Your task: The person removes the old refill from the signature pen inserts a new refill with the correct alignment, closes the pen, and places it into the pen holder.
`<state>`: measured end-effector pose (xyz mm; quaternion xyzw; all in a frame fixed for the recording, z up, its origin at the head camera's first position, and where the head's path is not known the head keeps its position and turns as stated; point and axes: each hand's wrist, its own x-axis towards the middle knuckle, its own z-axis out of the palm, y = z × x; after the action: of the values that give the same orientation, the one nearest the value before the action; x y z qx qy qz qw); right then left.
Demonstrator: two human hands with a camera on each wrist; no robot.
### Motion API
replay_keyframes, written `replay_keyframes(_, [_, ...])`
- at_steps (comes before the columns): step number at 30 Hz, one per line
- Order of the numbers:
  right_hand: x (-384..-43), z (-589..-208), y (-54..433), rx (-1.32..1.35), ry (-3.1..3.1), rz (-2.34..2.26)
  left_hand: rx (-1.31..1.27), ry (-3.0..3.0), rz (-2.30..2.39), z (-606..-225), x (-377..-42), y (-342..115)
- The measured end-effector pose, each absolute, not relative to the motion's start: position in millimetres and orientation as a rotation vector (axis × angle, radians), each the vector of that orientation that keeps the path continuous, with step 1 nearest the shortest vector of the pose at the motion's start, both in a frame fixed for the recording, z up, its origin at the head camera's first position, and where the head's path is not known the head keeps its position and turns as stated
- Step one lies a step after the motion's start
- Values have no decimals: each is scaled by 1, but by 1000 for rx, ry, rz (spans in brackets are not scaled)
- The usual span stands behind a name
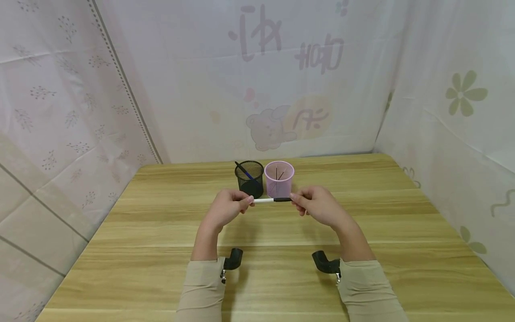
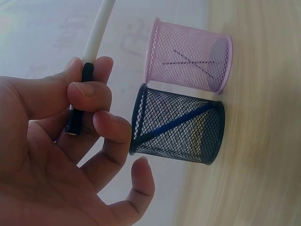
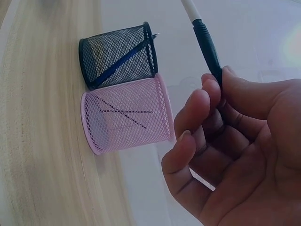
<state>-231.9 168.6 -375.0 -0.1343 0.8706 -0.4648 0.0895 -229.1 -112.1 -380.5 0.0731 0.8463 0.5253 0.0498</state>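
A white pen with black ends (image 1: 263,201) is held level between both hands, in front of two mesh cups. My left hand (image 1: 228,206) pinches its left end, a black part, between thumb and index finger; its other fingers curl loosely in the left wrist view. My right hand (image 1: 319,205) pinches the tip of the longer black end (image 3: 207,44) between thumb and fingers. Behind the pen stand a black mesh pen cup (image 2: 178,126) with a blue and black pen (image 1: 244,171) leaning in it, and a pink mesh pen cup (image 3: 129,115) with thin dark sticks inside.
The two cups stand side by side, upright, near the back of the wooden table (image 1: 161,250). Printed curtains (image 1: 193,89) hang behind the table and at both sides. A black angled piece (image 1: 234,259) sticks out from each sleeve cuff.
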Motion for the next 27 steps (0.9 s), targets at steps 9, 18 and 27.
replay_keyframes(9, [-230,-370,170,-403,2568,-1428,214,2566,1604,-381,-230,-112])
replay_keyframes(18, [-231,-374,170,-527,2503,-1306,237,2568,1587,-382,-229,-111])
replay_keyframes(27, [-235,-378,161,-388,2465,-1412,225,2571,1586,-383,-231,-109])
